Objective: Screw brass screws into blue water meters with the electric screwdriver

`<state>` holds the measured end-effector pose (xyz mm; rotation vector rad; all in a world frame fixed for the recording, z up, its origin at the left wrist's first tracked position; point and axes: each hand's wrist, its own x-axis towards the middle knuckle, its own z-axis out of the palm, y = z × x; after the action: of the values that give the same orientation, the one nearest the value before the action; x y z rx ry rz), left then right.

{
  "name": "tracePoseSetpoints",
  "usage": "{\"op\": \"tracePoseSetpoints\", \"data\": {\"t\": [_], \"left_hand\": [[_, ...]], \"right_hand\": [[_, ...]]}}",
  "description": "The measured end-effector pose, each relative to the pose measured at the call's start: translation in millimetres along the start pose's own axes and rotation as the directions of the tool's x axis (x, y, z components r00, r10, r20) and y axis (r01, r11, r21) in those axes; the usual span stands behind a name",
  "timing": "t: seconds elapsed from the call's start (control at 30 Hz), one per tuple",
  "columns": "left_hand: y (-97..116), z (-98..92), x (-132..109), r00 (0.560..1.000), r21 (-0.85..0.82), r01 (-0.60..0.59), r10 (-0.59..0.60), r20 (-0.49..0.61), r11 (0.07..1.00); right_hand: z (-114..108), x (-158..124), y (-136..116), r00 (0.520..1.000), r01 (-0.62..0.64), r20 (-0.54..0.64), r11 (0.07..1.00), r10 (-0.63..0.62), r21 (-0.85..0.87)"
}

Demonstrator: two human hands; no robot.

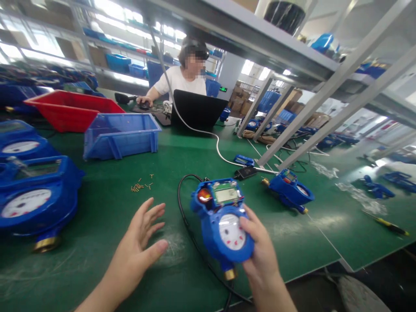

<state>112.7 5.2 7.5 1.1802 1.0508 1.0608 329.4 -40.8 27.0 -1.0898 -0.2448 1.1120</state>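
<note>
My right hand [261,242] grips a blue water meter [208,234] by its right side, thumb at the edge of the white dial. The meter's upper housing is uncovered, showing a green circuit board with a grey display [226,195]. A brass fitting [229,274] points down from it, and a black cable [180,203] loops around its left side. To the left, my left hand [143,238] hovers over the green table with fingers apart, holding nothing. Just beyond those fingers lies a small scatter of brass screws [138,187].
Other blue water meters [39,195] stand at left; another meter [290,190] lies at right. A blue bin [130,134] and red bin [74,108] sit behind. A person [185,78] uses a laptop [198,110] across the table. Metal posts, a white cable and a screwdriver [388,224] are right.
</note>
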Motion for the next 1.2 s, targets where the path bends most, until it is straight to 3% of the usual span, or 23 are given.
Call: {"op": "tracePoseSetpoints", "data": {"t": [0.1,0.2,0.3,0.43,0.53,0.57,0.63,0.7,0.73,0.77,0.8,0.87,0.97,1.07,1.2], "left_hand": [[3.7,-5.9,-0.1,1.000,-0.034,0.023,-0.024,-0.020,0.999],[1.5,-27.1,4.4,0.987,-0.039,0.111,-0.115,-0.117,0.993],[-4.0,-48.8,12.5,0.964,-0.057,0.178,-0.185,-0.191,0.982],[-7.2,-57.8,18.9,0.965,-0.153,0.175,-0.201,-0.171,0.973],[-5.7,-55.3,19.9,0.969,-0.213,0.159,-0.194,-0.151,0.964],[-4.9,-54.6,20.1,0.969,-0.221,0.161,-0.196,-0.149,0.962],[-3.4,-54.1,20.6,0.969,-0.224,0.171,-0.205,-0.140,0.959],[-2.1,-54.6,20.9,0.970,-0.234,0.178,-0.211,-0.124,0.956],[-1.5,-54.9,20.8,0.971,-0.243,0.179,-0.211,-0.114,0.953],[-1.1,-55.1,20.7,0.972,-0.253,0.179,-0.211,-0.105,0.951],[-0.8,-55.3,20.5,0.972,-0.260,0.180,-0.212,-0.100,0.949],[-0.6,-55.7,19.9,0.972,-0.261,0.177,-0.210,-0.103,0.949],[-1.5,-57.6,19.5,0.975,-0.197,0.149,-0.177,-0.135,0.969],[-3.1,-60.6,20.1,0.981,-0.124,0.130,-0.146,-0.125,0.984],[-4.8,-61.8,21.1,0.984,-0.111,0.122,-0.135,-0.120,0.986]], "right_hand": [[39.0,-19.8,48.9,0.976,-0.131,0.182,0.989,0.117,0.064],[64.2,-26.7,90.6,0.947,-0.179,0.284,0.980,0.149,0.084],[76.8,-26.4,122.8,0.935,-0.188,0.315,0.981,0.162,0.053],[75.7,-27.7,141.2,0.922,-0.157,0.354,0.987,0.156,-0.024],[65.5,-14.4,113.6,0.855,-0.056,0.476,0.948,0.208,-0.314],[61.8,-1.7,95.4,0.837,0.048,0.507,0.896,0.205,-0.441],[55.8,38.9,50.8,0.852,0.266,0.505,0.721,0.135,-0.640],[51.8,95.3,4.3,0.887,0.449,0.439,0.495,-0.144,-0.744],[50.0,126.0,-16.4,0.858,0.484,0.384,0.285,-0.341,-0.827],[47.7,156.2,-34.2,0.786,0.436,0.350,0.057,-0.510,-0.898],[44.8,184.6,-48.6,0.758,0.401,0.337,-0.009,-0.558,-0.916],[36.4,232.2,-66.8,0.760,0.349,0.317,-0.054,-0.567,-0.935],[20.3,278.2,-72.4,0.799,0.258,0.270,-0.101,-0.537,-0.961],[6.7,300.7,-65.5,0.827,0.184,0.234,-0.147,-0.512,-0.972],[-3.7,306.5,-61.1,0.837,0.118,0.216,-0.220,-0.502,-0.968]]}}
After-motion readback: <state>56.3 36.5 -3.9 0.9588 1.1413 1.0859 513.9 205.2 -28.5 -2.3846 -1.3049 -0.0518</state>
